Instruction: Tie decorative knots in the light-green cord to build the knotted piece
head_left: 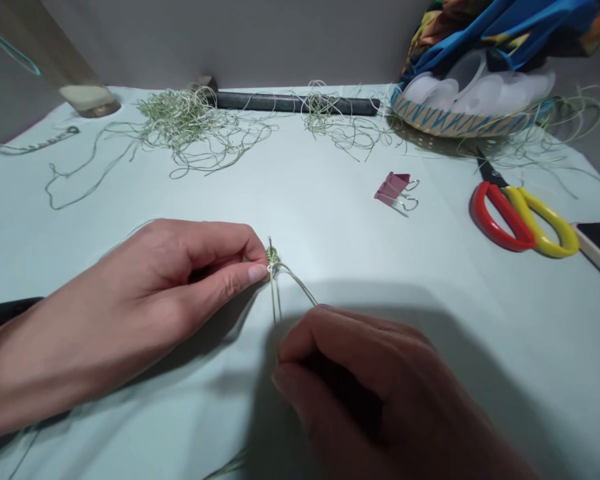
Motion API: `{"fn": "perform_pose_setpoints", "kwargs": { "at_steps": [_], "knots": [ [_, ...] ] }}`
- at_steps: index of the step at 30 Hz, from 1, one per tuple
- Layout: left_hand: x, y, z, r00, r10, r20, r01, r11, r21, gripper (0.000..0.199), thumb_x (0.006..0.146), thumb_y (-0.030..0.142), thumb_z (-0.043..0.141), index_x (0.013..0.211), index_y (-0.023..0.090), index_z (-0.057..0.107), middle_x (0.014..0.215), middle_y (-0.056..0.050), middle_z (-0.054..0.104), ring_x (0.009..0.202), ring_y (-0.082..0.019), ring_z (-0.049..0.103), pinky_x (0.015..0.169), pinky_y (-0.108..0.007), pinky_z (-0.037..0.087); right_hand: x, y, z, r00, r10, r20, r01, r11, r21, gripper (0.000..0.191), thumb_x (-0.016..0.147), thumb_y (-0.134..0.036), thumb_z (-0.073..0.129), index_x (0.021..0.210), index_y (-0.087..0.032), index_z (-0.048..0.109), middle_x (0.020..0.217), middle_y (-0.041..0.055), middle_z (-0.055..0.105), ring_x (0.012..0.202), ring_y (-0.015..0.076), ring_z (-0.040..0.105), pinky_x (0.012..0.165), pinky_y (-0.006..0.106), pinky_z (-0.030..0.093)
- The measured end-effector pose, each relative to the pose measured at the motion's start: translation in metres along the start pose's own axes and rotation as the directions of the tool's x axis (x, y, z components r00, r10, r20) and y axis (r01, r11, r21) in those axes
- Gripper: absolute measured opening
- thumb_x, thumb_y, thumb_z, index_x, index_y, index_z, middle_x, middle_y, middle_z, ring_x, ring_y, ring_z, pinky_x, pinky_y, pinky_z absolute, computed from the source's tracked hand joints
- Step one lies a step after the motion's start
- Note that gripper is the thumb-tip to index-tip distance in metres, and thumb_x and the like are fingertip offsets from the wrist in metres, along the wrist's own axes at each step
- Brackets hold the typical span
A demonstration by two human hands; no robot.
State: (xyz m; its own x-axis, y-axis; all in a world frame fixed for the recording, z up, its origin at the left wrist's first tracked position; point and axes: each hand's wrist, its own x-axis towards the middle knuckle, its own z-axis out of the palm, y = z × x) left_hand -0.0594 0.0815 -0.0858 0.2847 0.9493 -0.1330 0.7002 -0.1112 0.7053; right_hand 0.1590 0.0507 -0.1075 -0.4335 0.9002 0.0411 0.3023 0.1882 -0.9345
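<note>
The right hand (365,393) is nearest, its fingers curled together in shadow where the strands end; whether they clamp the strands, you cannot tell. The left hand (145,287) lies to the left, thumb and forefinger pressed together on a small knotted green cord (273,255), which sits just above the middle of the pale green cover (320,227). Its strands (296,283) run down toward the right hand. A dark rod (5,313) passes under the left wrist.

Farther right lie red-and-yellow scissors (523,220), beside a phone (597,243) at the right edge. A pink binder clip (396,190) sits between them and the far tangles of green thread (180,123). Along the far edge are a black bar (295,102), a glass jar (87,100), and a woven basket (460,120) holding white and blue fabric (480,80).
</note>
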Motion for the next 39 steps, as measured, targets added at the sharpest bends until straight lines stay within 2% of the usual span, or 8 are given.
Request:
{"fn": "perform_pose_setpoints", "kwargs": {
  "at_steps": [5,9,18,21,27,30,35,39],
  "knots": [
    [0.002,-0.002,-0.002,0.995,0.086,-0.040,-0.081,0.989,0.124,0.035,0.102,0.050,0.055,0.080,0.028,0.071,0.062,0.006,0.065,0.054,-0.012,0.058,0.044,-0.019,0.040,0.004,-0.002,0.000,1.000,0.017,0.018,-0.017,1.000,0.009,0.018,0.074,-0.017,0.062,0.061,-0.022,0.051,0.052,-0.0096,0.052,0.044,0.0053,0.044,0.042,0.016,0.032],
    [0.002,0.001,-0.002,0.989,0.145,-0.039,-0.136,0.974,0.180,0.037,0.103,0.044,0.051,0.073,0.026,0.063,0.054,0.008,0.055,0.047,-0.009,0.049,0.043,-0.019,0.035,0.005,-0.006,-0.003,0.996,0.044,0.082,-0.046,0.999,0.019,0.021,0.073,-0.012,0.063,0.060,-0.021,0.049,0.053,-0.0092,0.052,0.047,0.0049,0.046,0.043,0.016,0.031],
    [0.006,0.005,0.002,0.976,0.209,-0.064,-0.183,0.942,0.281,0.036,0.100,0.037,0.051,0.067,0.024,0.059,0.049,0.006,0.047,0.044,-0.010,0.038,0.043,-0.024,0.029,0.003,-0.006,-0.008,0.989,0.088,0.116,-0.088,0.996,0.000,0.020,0.071,-0.008,0.062,0.061,-0.021,0.050,0.056,-0.0097,0.055,0.049,0.0055,0.049,0.046,0.017,0.034],
    [0.010,0.006,0.001,0.979,0.201,-0.020,-0.188,0.943,0.274,0.041,0.099,0.038,0.053,0.061,0.023,0.054,0.044,0.006,0.040,0.040,-0.010,0.034,0.040,-0.025,0.026,0.001,-0.006,-0.007,0.990,0.087,0.113,-0.088,0.996,-0.003,0.020,0.073,-0.008,0.061,0.062,-0.021,0.051,0.057,-0.0105,0.054,0.050,0.0051,0.047,0.046,0.017,0.033],
    [0.018,0.012,-0.004,0.987,0.148,0.061,-0.158,0.961,0.225,0.039,0.093,0.034,0.053,0.056,0.022,0.050,0.043,0.004,0.041,0.040,-0.011,0.035,0.040,-0.027,0.028,-0.002,-0.008,-0.006,0.988,0.102,0.118,-0.096,0.994,-0.059,0.021,0.075,-0.009,0.059,0.062,-0.021,0.048,0.056,-0.0099,0.050,0.052,0.0063,0.044,0.045,0.018,0.031],
    [0.019,0.014,-0.001,0.993,0.104,0.058,-0.116,0.962,0.246,0.040,0.091,0.037,0.053,0.055,0.022,0.047,0.044,0.003,0.040,0.042,-0.012,0.033,0.041,-0.029,0.026,-0.002,-0.011,-0.008,0.984,0.110,0.144,-0.095,0.990,-0.108,0.023,0.078,-0.010,0.058,0.062,-0.021,0.046,0.055,-0.0083,0.046,0.052,0.0080,0.039,0.044,0.021,0.028],
    [0.013,0.012,0.004,0.996,0.086,0.020,-0.088,0.951,0.295,0.037,0.094,0.040,0.049,0.062,0.023,0.043,0.045,0.003,0.039,0.044,-0.014,0.030,0.048,-0.032,0.025,-0.001,-0.014,-0.009,0.962,0.188,0.199,-0.177,0.981,-0.073,0.019,0.083,-0.011,0.056,0.067,-0.021,0.055,0.060,-0.0075,0.048,0.057,0.0084,0.040,0.048,0.022,0.029],
    [0.003,0.011,0.007,0.998,0.071,0.000,-0.069,0.977,0.203,0.038,0.097,0.044,0.048,0.066,0.023,0.043,0.053,0.003,0.042,0.052,-0.015,0.035,0.054,-0.033,0.027,0.001,-0.016,-0.008,0.948,0.235,0.217,-0.235,0.972,-0.026,0.018,0.086,-0.016,0.057,0.069,-0.021,0.058,0.057,-0.0079,0.048,0.054,0.0081,0.040,0.049,0.022,0.030]
  ]
}}
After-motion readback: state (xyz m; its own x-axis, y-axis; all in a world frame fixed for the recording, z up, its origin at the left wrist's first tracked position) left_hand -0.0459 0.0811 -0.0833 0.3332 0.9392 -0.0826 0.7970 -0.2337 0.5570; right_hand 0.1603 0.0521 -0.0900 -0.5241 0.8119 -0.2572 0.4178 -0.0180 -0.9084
